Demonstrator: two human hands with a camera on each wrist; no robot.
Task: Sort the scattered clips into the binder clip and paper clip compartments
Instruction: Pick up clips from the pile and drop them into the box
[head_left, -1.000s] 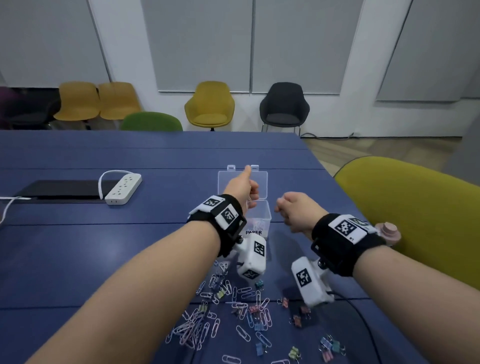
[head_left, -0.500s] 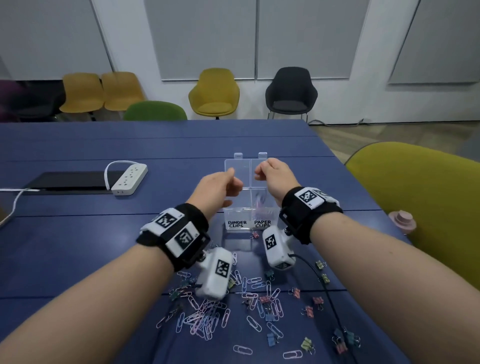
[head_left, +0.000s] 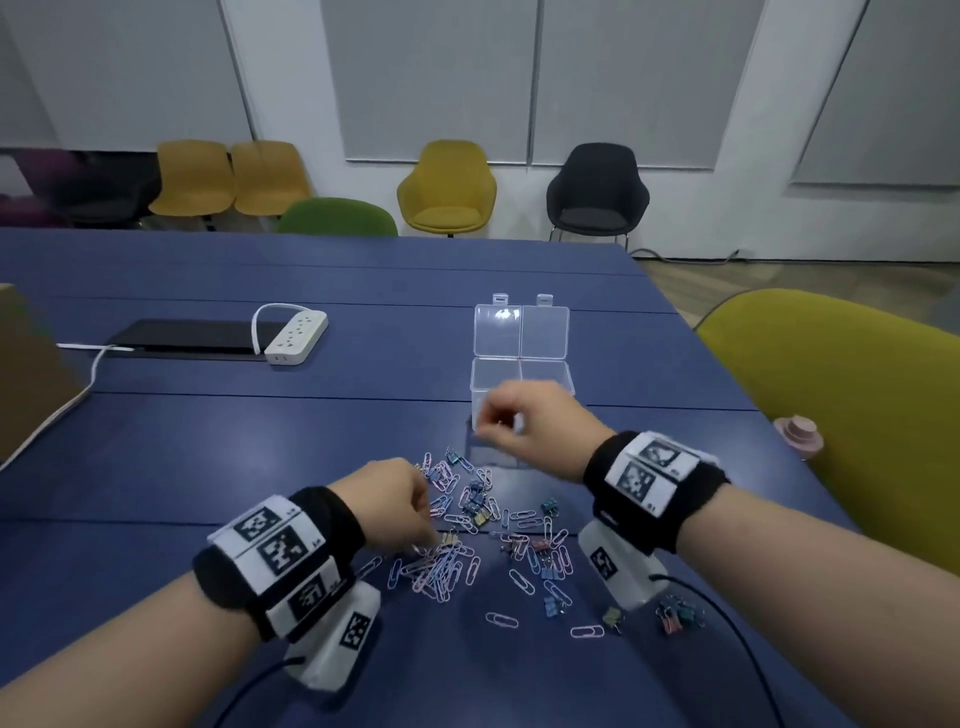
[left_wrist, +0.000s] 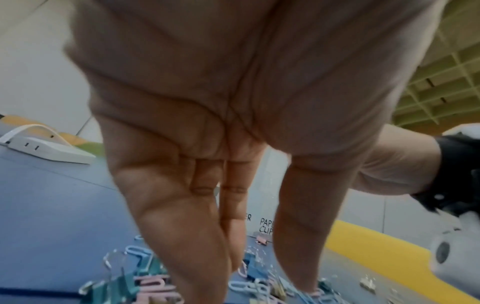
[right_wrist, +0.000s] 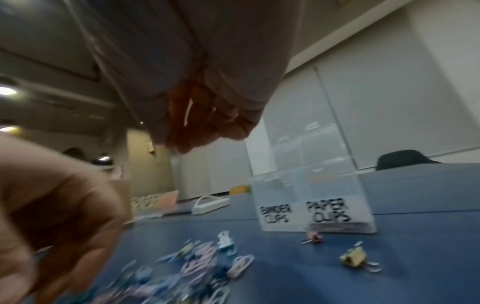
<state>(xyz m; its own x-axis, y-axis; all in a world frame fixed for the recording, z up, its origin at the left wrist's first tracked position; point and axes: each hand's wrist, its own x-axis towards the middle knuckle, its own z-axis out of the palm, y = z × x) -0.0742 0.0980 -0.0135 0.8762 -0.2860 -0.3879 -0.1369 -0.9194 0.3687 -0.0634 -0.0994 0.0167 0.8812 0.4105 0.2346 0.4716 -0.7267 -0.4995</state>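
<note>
Pastel paper clips and small binder clips (head_left: 441, 566) lie scattered on the blue table. My left hand (head_left: 434, 540) reaches down into the pile; in the left wrist view its fingers (left_wrist: 197, 257) and thumb are stretched down, with the tips among the clips. My right hand (head_left: 493, 423) hovers, blurred, in front of the clear two-part box (head_left: 522, 374), whose lid stands up behind it. In the right wrist view the right hand's fingers (right_wrist: 207, 131) are curled together and no clip shows in them. The box (right_wrist: 311, 195) reads BINDER CLIPS on the left and PAPER CLIPS on the right.
A yellow binder clip (right_wrist: 354, 258) and a pink one (right_wrist: 314, 239) lie just before the box. More binder clips (head_left: 675, 616) lie at the near right. A white power strip (head_left: 296, 338) and a dark slab (head_left: 182, 338) lie far left. A yellow-green chair (head_left: 841, 395) stands by the right edge.
Both hands have drawn back from above the box. The left dropped into the clip pile near me. The right now hangs just in front of the box.
</note>
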